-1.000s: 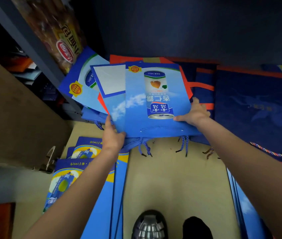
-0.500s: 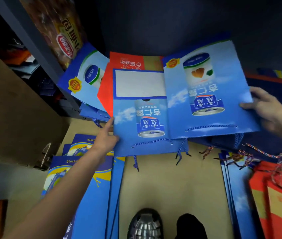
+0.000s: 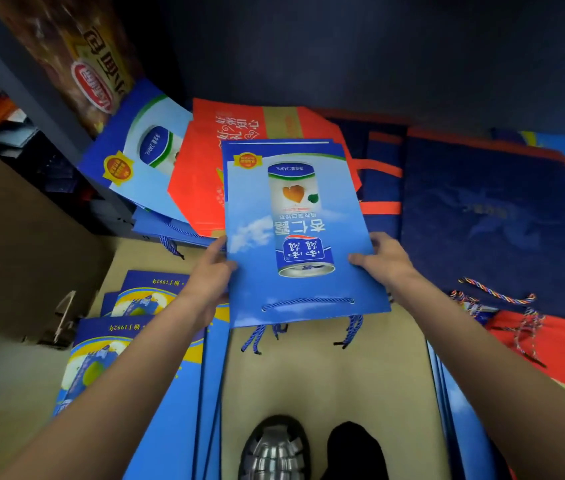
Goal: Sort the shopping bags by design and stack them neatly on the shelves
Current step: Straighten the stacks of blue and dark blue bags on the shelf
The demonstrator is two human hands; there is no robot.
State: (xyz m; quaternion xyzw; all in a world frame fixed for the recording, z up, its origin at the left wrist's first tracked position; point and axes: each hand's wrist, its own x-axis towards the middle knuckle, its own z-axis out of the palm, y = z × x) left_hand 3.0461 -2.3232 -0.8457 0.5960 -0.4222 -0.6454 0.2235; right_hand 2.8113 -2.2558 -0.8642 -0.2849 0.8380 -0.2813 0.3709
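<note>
A small stack of light-blue shopping bags printed with a drink can (image 3: 295, 230) lies squared up in front of me, rope handles hanging toward me. My left hand (image 3: 210, 271) grips its left edge and my right hand (image 3: 383, 259) grips its right edge. Under and behind it lies a red bag (image 3: 205, 174). Another blue can bag (image 3: 142, 150) leans at the far left. Dark navy bags (image 3: 495, 220) lie flat on the right.
Blue and yellow bags (image 3: 128, 344) are piled on the floor at the lower left, more blue bags (image 3: 461, 420) at the lower right, red bags (image 3: 558, 348) at the right edge. A grey shelf post (image 3: 28, 88) rises at the upper left. My shoes (image 3: 274, 448) stand on tan cardboard.
The blue can bag my right hand held out to the right has been brought back on top of the other one. Both hands now hold the aligned stack by its sides.
</note>
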